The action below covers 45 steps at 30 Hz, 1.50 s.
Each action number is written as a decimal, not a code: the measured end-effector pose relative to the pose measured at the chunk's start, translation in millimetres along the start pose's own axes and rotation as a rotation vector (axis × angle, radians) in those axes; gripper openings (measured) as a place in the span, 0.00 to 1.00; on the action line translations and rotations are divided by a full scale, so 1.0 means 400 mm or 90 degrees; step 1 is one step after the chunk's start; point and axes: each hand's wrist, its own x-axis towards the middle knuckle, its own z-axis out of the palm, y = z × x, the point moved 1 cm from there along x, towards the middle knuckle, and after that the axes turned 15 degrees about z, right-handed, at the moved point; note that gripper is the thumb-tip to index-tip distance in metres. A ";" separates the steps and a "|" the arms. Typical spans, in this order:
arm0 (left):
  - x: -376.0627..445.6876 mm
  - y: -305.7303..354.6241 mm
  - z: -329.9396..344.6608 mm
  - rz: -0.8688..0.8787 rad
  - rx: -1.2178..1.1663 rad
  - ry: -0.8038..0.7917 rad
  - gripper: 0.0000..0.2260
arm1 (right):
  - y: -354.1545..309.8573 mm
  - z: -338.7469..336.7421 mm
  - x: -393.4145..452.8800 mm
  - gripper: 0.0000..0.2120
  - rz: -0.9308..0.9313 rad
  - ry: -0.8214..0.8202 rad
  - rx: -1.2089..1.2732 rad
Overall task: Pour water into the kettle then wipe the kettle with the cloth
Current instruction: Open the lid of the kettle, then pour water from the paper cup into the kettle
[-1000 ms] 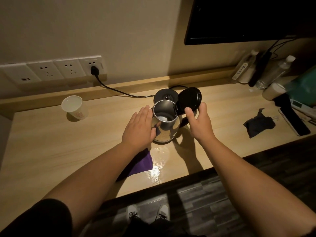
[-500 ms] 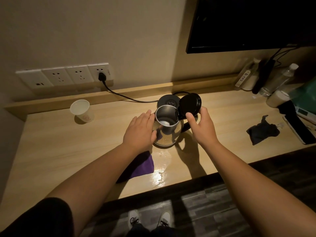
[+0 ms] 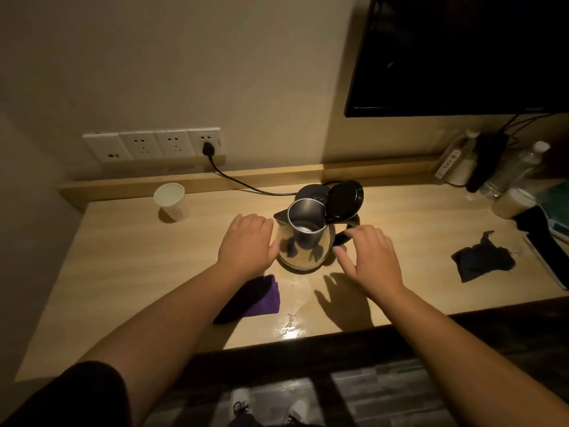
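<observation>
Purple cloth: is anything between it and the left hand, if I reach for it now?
Nothing visible. The purple cloth lies flat on the desk just under the left forearm, near side of the kettle. The left hand rests open against the kettle's side.

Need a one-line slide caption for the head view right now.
Left hand steadies open-lidded kettle; right hand hovers; purple cloth waits.

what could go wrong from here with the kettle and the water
The kettle stands off its base with its lid open; a knock from the left hand resting on its side might tip it. A wet patch already shines on the desk, so the kettle may slide. The paper cup sits far left, so pouring from it risks more spills.
</observation>
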 end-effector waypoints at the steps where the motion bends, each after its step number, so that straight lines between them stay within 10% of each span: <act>1: -0.012 0.002 0.001 -0.009 -0.001 -0.007 0.20 | -0.014 0.009 -0.010 0.15 -0.028 -0.016 -0.018; 19: -0.310 -0.113 -0.001 -0.230 -0.023 -0.048 0.25 | -0.260 0.256 -0.086 0.17 -0.270 -0.183 -0.089; 35: -0.357 -0.359 0.219 -0.255 -0.121 -0.007 0.26 | -0.304 0.482 -0.158 0.28 0.096 -0.270 -0.156; 45: -0.238 -0.550 0.366 -0.373 -0.399 0.133 0.34 | -0.284 0.530 -0.172 0.29 0.120 -0.230 -0.168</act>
